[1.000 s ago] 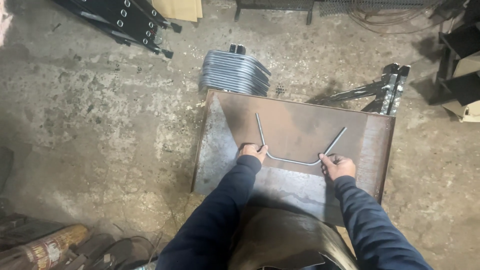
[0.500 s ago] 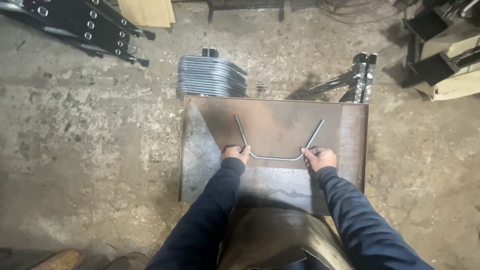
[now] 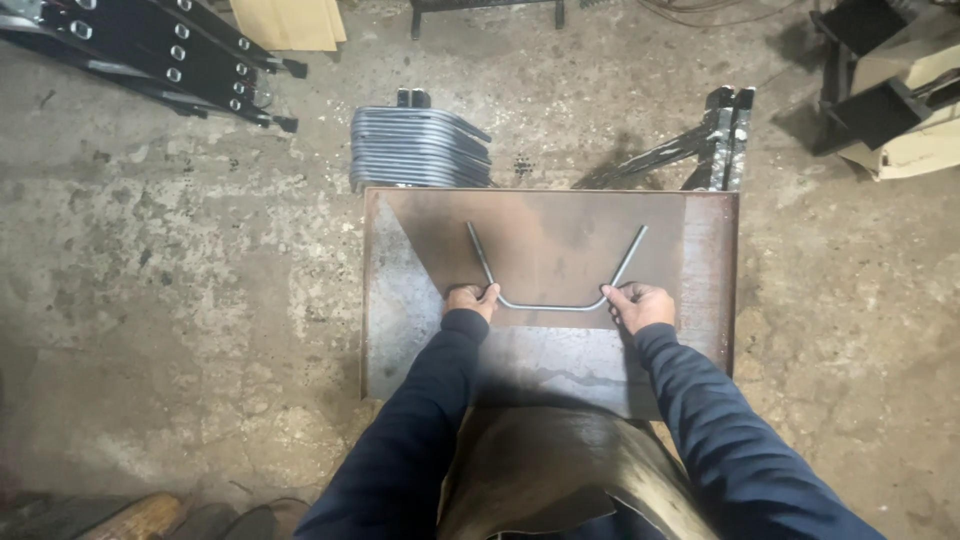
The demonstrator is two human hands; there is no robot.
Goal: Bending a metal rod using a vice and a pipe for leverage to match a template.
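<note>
Two hands, your left hand [image 3: 470, 299] and right hand [image 3: 638, 305], grip the bent steel rod [image 3: 553, 306] flat on the rusty steel plate [image 3: 700, 280]; a pile of bent rods [image 3: 415, 148] lies just behind the plate.

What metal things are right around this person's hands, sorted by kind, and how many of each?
Bent rod, gripped by left hand and right hand: 1
Rusty steel plate: 1
Stack of bent rods, too tight to count singly: 1
Total: 3
</note>
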